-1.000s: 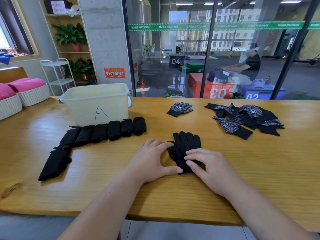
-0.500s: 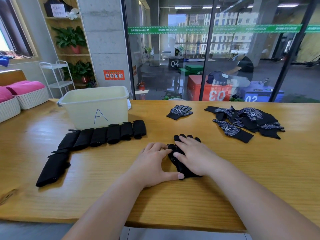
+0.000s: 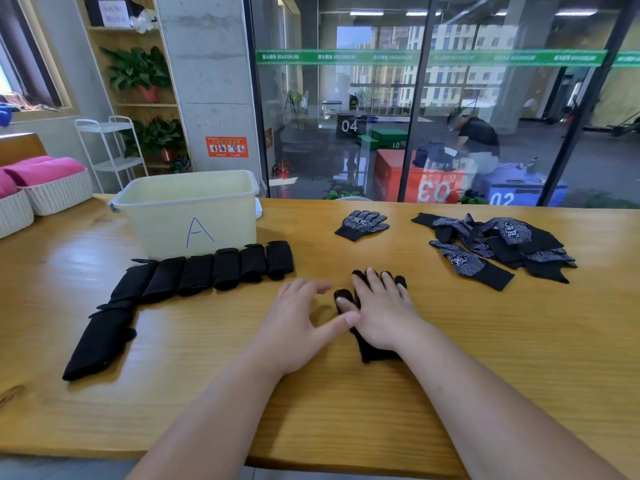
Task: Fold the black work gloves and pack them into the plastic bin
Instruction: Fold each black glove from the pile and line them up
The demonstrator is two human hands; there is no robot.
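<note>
A black work glove (image 3: 372, 351) lies flat on the wooden table (image 3: 485, 358) in front of me, fingers pointing away. My right hand (image 3: 381, 313) lies flat on top of it, fingers spread along the glove's fingers. My left hand (image 3: 298, 320) rests open on the table beside it, thumb tip touching the glove's left edge. A row of several folded black gloves (image 3: 207, 275) stretches in front of the pale plastic bin (image 3: 187, 209) marked "A". One dotted glove (image 3: 362, 224) lies alone farther back. A heap of unfolded gloves (image 3: 495, 244) sits at the right.
Two white woven baskets (image 3: 52, 195) with pink cloth stand at the far left of the table. A glass wall runs behind the table's far edge. A person sits beyond the glass. Bare wood shows between me and the gloves.
My right hand has slid forward over the glove, from its cuff to its fingers. My left hand has shifted slightly left, fingers lifting off the glove; only the thumb stays by it.
</note>
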